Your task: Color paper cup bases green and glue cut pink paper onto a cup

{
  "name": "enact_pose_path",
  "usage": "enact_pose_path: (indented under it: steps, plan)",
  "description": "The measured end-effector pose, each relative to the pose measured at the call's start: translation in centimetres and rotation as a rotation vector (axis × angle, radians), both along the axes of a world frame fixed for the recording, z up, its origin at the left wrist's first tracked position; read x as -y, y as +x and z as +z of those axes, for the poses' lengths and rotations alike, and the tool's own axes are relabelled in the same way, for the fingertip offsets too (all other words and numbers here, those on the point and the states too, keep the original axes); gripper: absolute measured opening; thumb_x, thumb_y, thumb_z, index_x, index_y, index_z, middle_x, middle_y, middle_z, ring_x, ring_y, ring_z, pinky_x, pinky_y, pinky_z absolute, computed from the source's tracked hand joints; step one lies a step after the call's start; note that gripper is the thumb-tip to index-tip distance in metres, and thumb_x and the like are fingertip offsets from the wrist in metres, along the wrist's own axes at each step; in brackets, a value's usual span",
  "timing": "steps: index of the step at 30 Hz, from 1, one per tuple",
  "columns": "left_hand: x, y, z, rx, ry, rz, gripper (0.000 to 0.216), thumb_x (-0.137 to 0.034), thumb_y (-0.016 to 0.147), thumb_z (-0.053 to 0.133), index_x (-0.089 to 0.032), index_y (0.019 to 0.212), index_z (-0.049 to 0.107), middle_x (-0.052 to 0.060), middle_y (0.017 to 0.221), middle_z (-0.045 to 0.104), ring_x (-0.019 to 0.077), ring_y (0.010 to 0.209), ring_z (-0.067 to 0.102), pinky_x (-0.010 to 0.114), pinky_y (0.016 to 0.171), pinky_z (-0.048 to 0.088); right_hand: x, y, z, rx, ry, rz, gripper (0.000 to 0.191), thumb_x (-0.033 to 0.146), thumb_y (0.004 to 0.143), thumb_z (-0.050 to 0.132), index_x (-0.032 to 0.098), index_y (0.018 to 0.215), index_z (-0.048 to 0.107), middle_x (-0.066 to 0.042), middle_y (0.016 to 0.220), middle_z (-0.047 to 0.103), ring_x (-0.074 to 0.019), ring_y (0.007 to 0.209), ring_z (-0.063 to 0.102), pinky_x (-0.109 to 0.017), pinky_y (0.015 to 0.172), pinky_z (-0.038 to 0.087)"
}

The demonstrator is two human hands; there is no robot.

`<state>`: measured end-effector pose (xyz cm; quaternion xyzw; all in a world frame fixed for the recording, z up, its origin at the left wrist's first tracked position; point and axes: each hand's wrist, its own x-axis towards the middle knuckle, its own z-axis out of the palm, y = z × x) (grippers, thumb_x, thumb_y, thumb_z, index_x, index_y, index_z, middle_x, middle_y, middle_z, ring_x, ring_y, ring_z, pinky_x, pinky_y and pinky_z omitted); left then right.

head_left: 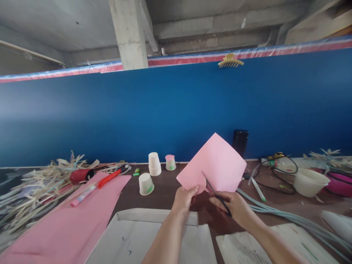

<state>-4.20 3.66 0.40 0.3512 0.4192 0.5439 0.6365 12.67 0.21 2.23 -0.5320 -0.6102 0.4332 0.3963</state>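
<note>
My left hand (187, 197) pinches the lower left edge of a pink sheet of paper (217, 157), raised above the brown table. A pair of scissors (221, 200) with dark handles is in my right hand (230, 206). The blades lie across the sheet's lower part, where a curved cut opens beside my left thumb. Some of my right fingers are hidden behind the handles and the paper. Past my hands to the left stand upturned paper cups (146, 184), a stacked pair of cups (154, 164), and a small cup with a pink top (170, 162).
A large pink sheet (66, 223) carries a glue stick (82, 195) and a red tool (109, 178). Paper scraps (35, 187) heap at far left. An open cardboard box (148, 238) lies in front. At right are a white tub (310, 182), cables and a marker (258, 189).
</note>
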Motion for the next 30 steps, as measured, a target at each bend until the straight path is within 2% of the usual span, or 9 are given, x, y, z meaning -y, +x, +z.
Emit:
enact_pose_path:
  steps: [7,13,19,24,30]
  plan:
    - [0.07,0.03,0.2,0.003,-0.011,-0.016,0.043,-0.033,0.058,0.078,-0.01,0.092,0.068,0.008,0.076,0.067,0.011,0.056,0.054,0.021,0.048,0.035,-0.07,-0.13,-0.18,-0.033,-0.048,0.007,0.036,0.047,0.064,0.067,0.015,0.08,0.068,0.004,0.047,0.051,-0.0108,0.042,0.044,-0.022,0.04,0.034]
    - [-0.06,0.07,0.05,-0.012,0.014,-0.01,0.042,-0.033,0.058,0.077,-0.009,0.091,0.067,0.007,0.072,0.065,0.0097,0.051,0.051,0.022,0.046,0.032,0.16,-0.44,0.09,0.007,0.014,0.037,0.03,0.045,0.066,0.065,0.016,0.059,0.058,0.004,0.045,0.048,-0.0093,0.043,0.043,-0.021,0.043,0.034]
    - [-0.13,-0.01,-0.38,-0.027,0.026,-0.025,0.039,-0.035,0.06,0.076,-0.009,0.088,0.067,0.005,0.069,0.064,0.0086,0.05,0.048,0.022,0.047,0.032,0.12,-0.51,0.2,0.001,0.004,0.03,0.034,0.049,0.066,0.065,0.017,0.06,0.056,0.005,0.047,0.046,-0.0084,0.043,0.041,-0.02,0.042,0.032]
    - [0.0,0.07,-0.06,-0.016,0.015,-0.01,0.039,-0.034,0.059,0.077,-0.009,0.087,0.068,0.005,0.068,0.064,0.0088,0.049,0.048,0.022,0.046,0.031,0.43,-0.64,0.69,0.034,0.052,0.031,0.035,0.05,0.067,0.064,0.018,0.057,0.055,0.004,0.046,0.048,-0.0098,0.043,0.043,-0.021,0.042,0.033]
    - [0.08,-0.02,0.16,0.006,0.014,-0.011,0.037,-0.033,0.059,0.077,-0.009,0.085,0.067,0.004,0.066,0.062,0.0073,0.048,0.045,0.021,0.045,0.03,0.46,-0.71,0.55,0.051,0.039,-0.01,0.037,0.05,0.065,0.066,0.018,0.053,0.053,0.004,0.043,0.048,-0.0102,0.042,0.043,-0.022,0.043,0.032]
